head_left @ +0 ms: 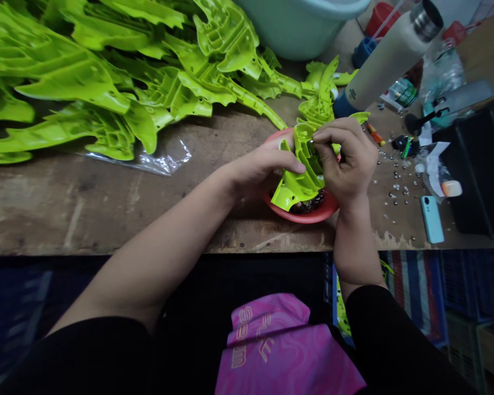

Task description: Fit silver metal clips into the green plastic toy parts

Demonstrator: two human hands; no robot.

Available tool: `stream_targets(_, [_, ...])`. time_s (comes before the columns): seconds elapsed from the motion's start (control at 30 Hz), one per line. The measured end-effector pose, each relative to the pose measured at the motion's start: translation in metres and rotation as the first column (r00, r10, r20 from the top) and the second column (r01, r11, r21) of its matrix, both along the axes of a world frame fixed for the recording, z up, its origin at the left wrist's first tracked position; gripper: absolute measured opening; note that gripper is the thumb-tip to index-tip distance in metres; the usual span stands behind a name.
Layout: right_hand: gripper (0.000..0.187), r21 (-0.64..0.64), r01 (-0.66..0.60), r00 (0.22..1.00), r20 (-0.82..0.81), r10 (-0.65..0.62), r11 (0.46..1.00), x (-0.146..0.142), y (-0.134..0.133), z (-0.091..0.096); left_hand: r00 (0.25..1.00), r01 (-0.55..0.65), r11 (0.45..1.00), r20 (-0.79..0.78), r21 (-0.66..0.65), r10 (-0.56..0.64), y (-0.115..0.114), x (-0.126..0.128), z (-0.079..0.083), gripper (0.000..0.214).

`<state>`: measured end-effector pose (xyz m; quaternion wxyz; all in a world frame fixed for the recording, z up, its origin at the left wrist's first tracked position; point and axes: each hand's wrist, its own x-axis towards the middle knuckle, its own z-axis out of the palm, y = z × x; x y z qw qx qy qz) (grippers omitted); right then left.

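Observation:
My left hand (pixel 267 167) grips a lime-green plastic shell piece (pixel 302 184), its thumb lying across the ribbed inner side. The piece is tilted above a red bowl (pixel 304 218), in which dark, shiny small parts (pixel 310 204) show. At the piece's upper end, the thumb and fingertips of my right hand (pixel 348 156) are pinched together against the ribs. A tiny glint shows by those fingertips, too small to name. More lime-green shell pieces (pixel 319 93) lie just beyond the bowl.
A large pile of lime-green shells (pixel 148 71) covers the back left, partly over a clear plastic bag (pixel 160 156). Behind stands a pale green tub (pixel 304 27). To the right are a white bottle (pixel 389 60), scattered small metal balls (pixel 395 189), a phone (pixel 432 219) and a black bin (pixel 473 170).

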<state>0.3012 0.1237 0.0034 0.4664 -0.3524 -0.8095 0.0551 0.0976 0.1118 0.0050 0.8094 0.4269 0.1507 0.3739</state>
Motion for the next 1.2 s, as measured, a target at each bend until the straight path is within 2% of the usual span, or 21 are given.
stream_targets(0.17, [0.025,0.024,-0.004,1.000,0.019,0.004,1.000,0.001,0.001,0.000,1.000,0.010,1.000,-0.008,-0.015,-0.010,0.001,0.001,-0.001,0.065])
stream_targets(0.33, [0.011,0.177,-0.040,0.999,0.020,0.037,0.983,-0.002,0.002,0.003,0.999,0.031,0.999,0.019,0.005,-0.032,0.001,0.001,-0.001,0.066])
stream_targets(0.47, [0.013,0.246,-0.040,0.999,0.046,0.029,0.969,-0.003,0.002,0.007,0.999,0.037,0.999,0.007,-0.010,-0.037,0.002,0.001,-0.002,0.072])
stream_targets(0.57, [0.012,0.245,-0.012,0.998,0.067,-0.005,0.969,-0.004,-0.001,0.008,0.999,0.038,0.999,-0.006,-0.027,-0.039,0.002,0.000,-0.003,0.073])
stream_targets(0.77, [0.020,0.122,0.038,0.998,0.054,-0.044,0.992,-0.003,-0.002,0.004,0.999,0.022,0.999,-0.032,-0.049,-0.024,0.001,0.000,0.000,0.070])
stream_targets(0.87, [0.016,0.133,-0.025,0.996,0.093,0.012,0.991,-0.001,-0.001,0.007,0.999,0.029,0.999,-0.028,-0.039,-0.030,0.002,0.000,-0.002,0.068])
stream_targets(0.93, [0.018,0.085,-0.055,0.991,0.125,0.044,0.995,0.000,-0.002,0.011,0.999,0.038,0.999,-0.010,-0.029,-0.038,0.002,0.001,-0.003,0.067])
stream_targets(1.03, [0.019,-0.018,0.048,0.991,0.124,-0.045,0.999,-0.001,-0.008,0.015,0.999,0.042,0.999,0.002,-0.034,-0.042,0.000,0.001,-0.001,0.064])
stream_targets(1.1, [0.013,0.045,0.107,0.993,0.036,-0.109,0.993,-0.004,-0.011,0.012,1.000,0.022,0.999,-0.004,-0.049,-0.022,-0.001,0.001,0.001,0.064])
stream_targets(1.2, [0.015,0.146,0.108,0.992,-0.078,-0.097,0.983,-0.011,-0.008,0.004,0.999,-0.029,0.997,-0.034,-0.069,0.026,-0.003,0.000,0.005,0.066])
